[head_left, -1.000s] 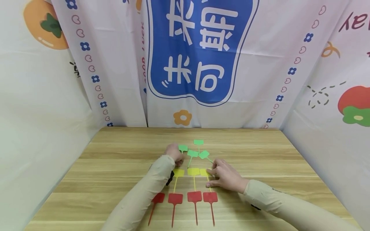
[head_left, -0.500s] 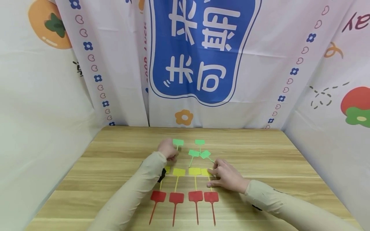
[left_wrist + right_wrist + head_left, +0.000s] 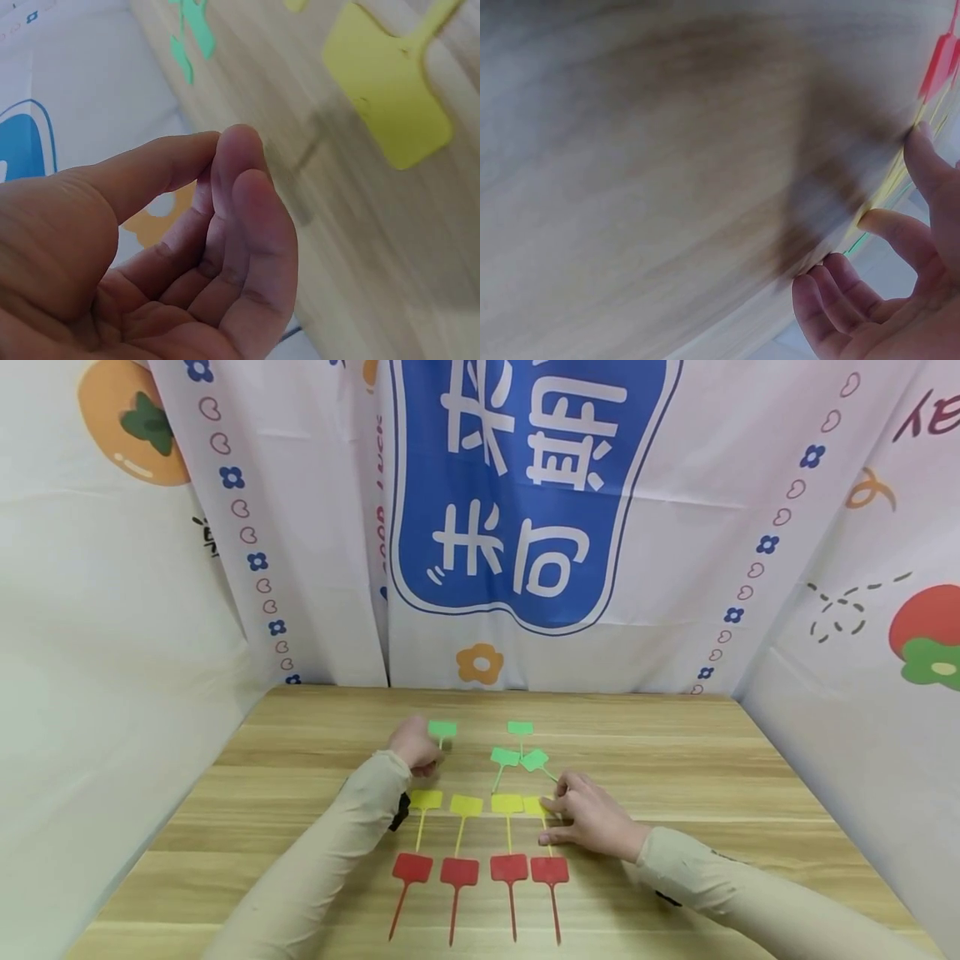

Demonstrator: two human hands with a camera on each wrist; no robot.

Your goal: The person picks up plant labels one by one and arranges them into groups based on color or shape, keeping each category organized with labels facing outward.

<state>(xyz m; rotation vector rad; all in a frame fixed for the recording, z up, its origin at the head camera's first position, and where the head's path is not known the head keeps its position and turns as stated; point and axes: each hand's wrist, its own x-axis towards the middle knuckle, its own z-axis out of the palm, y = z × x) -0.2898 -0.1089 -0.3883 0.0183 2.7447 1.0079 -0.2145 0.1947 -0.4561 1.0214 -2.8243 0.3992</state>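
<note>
My left hand [image 3: 417,745] pinches a green T-shaped plant label [image 3: 442,728] by its stem, at the back left of the rows. In the left wrist view thumb and forefinger meet at the tips, and the label is hidden behind them. My right hand [image 3: 596,818] is on the table at the right, thumb and forefinger spread. Its forefinger touches the head of the rightmost yellow plant label [image 3: 534,807], and the thumb lies beside that label's stem. Just beyond this hand, a tilted green label [image 3: 535,760] runs its stem toward the fingers.
Two other green labels, one at the back [image 3: 521,727] and one nearer [image 3: 505,757], lie close together. A row of yellow labels [image 3: 467,806] crosses the middle. Red labels [image 3: 460,872] form the front row on the wooden table [image 3: 697,760]. Printed curtains [image 3: 322,568] enclose the table.
My left hand has carried the green label left and slightly back, away from the other green ones, uncovering the leftmost yellow and red labels. The right hand has stayed in place.
</note>
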